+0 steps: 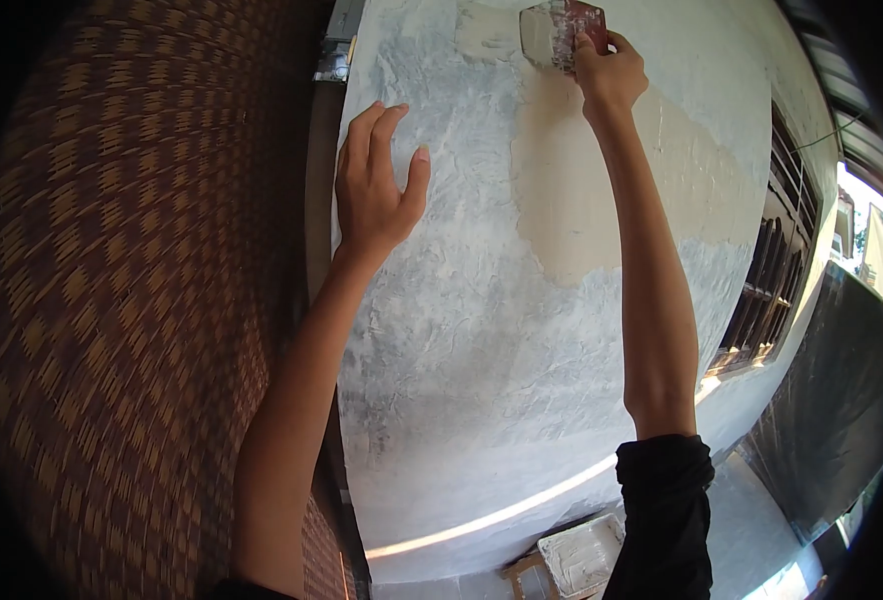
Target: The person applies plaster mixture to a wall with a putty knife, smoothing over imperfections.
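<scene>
Red scraper point(567, 28) and right hand point(611, 76): the hand is closed round the scraper's red end, thumb across its near face, high on the wall; the pale-smeared blade points left and appears to lie against the surface.
Handling: probably light, with a thin, fairly stiff blade that may flex a little under pressure; wet filler would make it slippery, so the red end, clear of the loaded edge, seems the place to hold.
Left hand point(375, 190): holding nothing, fingers spread and slightly bent, in front of the wall near its left edge; whether the fingertips touch it, I cannot tell.
Filler point(566, 185): a smooth beige patch below the scraper, spreading right towards the window; probably soft, likely to mark if brushed.
Wall point(441, 320): mottled grey and white, rough in streaks, a strip of sunlight low down.
Window point(771, 250): dark and barred, to the right.
Tray point(544, 556): at the wall's foot, pale paste inside, a brown box point(531, 580) just beside it.
Woven panel point(141, 250): brown and tan, filling the left side.
Dark sheet point(826, 390): leaning at the far right.
</scene>
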